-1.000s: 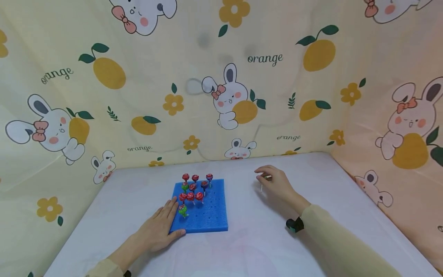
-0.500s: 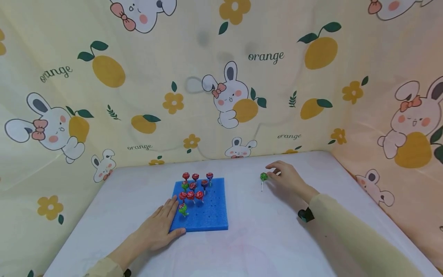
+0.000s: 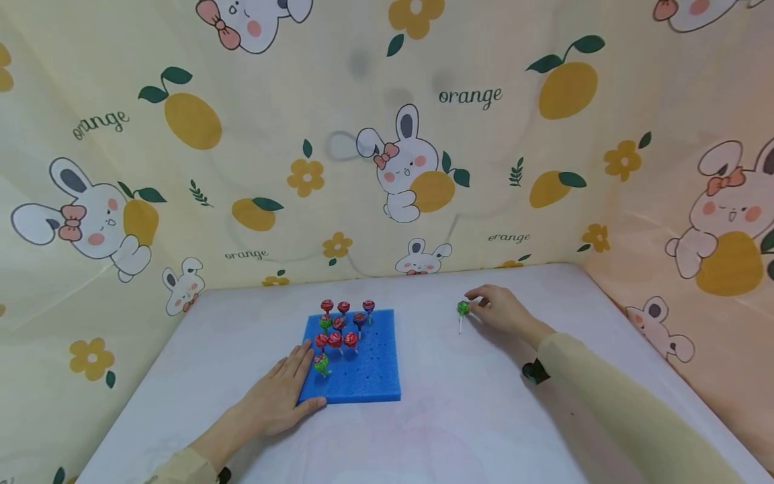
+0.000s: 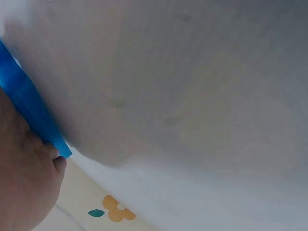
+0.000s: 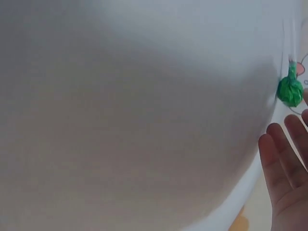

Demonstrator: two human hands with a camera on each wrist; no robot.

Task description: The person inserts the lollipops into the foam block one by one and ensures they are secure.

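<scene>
A green-wrapped lollipop (image 3: 463,308) hangs upright, stick down, at the fingertips of my right hand (image 3: 504,314), which pinches it by its candy head. In the right wrist view the green lollipop (image 5: 290,91) is by the fingertips, and the other fingers stay extended. My left hand (image 3: 275,396) lies with straight fingers along the left edge of a blue foam board (image 3: 377,376), thumb at its front edge. Several lollipops stand in the board's left and back parts: red ones (image 3: 335,340), dark ones (image 3: 359,319) and green ones (image 3: 322,365).
The board has rows of small holes, many of them at its right and front. A white tabletop (image 3: 423,430) surrounds it. A patterned cloth (image 3: 290,134) rises behind and along both sides of the table.
My right hand has shifted slightly right and turned, so the green candy head, earlier hidden by the fingers, shows. In the last half second it barely moves. The left hand stays on the board.
</scene>
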